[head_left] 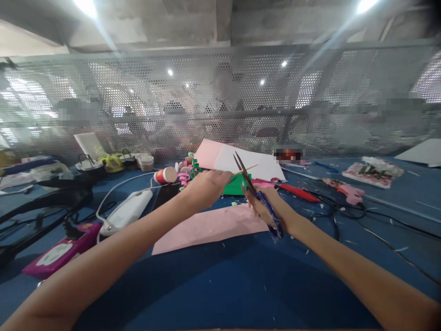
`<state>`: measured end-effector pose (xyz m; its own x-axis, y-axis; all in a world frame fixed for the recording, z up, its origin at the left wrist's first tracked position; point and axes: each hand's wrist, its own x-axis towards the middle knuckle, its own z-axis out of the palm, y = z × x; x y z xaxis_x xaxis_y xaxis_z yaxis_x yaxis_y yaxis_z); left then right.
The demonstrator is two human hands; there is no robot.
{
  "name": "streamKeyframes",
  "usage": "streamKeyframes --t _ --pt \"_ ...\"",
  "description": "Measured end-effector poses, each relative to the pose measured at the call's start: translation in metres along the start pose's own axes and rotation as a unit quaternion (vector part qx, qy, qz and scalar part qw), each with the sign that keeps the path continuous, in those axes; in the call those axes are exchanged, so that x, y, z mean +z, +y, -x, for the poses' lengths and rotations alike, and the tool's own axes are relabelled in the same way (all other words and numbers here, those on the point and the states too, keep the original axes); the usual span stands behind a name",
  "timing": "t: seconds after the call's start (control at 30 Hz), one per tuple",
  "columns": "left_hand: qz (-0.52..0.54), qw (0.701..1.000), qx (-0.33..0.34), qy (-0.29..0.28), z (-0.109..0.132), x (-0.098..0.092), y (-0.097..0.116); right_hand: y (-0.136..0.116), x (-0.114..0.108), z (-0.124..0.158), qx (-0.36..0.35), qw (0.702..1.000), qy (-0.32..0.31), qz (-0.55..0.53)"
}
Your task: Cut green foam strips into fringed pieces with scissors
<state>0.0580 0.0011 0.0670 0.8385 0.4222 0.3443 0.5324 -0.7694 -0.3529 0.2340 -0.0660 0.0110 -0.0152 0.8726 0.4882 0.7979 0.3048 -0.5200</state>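
Note:
Blue-handled scissors (269, 212) are held in my right hand (263, 204), their dark blades parted and pointing up and away. My left hand (208, 186) is closed round a thin pale stick (251, 167), whose tip passes by the scissor blades. Just behind and between my hands lies a green sheet (237, 185). A long pink paper strip (210, 229) rests on the blue table under and in front of both hands. Farther back are a white sheet (248, 162) and a light pink sheet (207, 154).
On the left are a white power strip (128, 212), a magenta box (64, 250), a red-and-white cup (165, 175) and cables. To the right lie a red tool (300, 193), a pink glue gun (349, 192) and black cables. A perforated metal screen (193, 92) stands behind the table.

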Motion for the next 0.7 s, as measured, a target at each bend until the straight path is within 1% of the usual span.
streamKeyframes --t 0.17,0.33,0.47,0.6,0.7 --pt "0.018 0.999 0.015 0.026 -0.001 0.007 -0.007 -0.006 -0.001 0.001 0.028 0.998 -0.009 -0.049" --pt "0.023 0.997 0.032 0.067 -0.004 0.014 -0.012 -0.004 0.000 -0.001 0.024 1.000 -0.002 -0.014" --pt "0.013 0.998 0.029 0.059 -0.005 0.013 -0.016 -0.003 0.002 -0.002 0.041 0.999 0.003 -0.004" --pt "0.021 0.998 0.017 0.054 -0.004 0.012 -0.013 -0.003 0.003 -0.002 0.014 1.000 0.008 0.016" --pt "0.026 0.998 -0.001 0.055 -0.002 0.011 -0.008 -0.002 0.003 -0.002 0.011 0.999 0.012 0.030"
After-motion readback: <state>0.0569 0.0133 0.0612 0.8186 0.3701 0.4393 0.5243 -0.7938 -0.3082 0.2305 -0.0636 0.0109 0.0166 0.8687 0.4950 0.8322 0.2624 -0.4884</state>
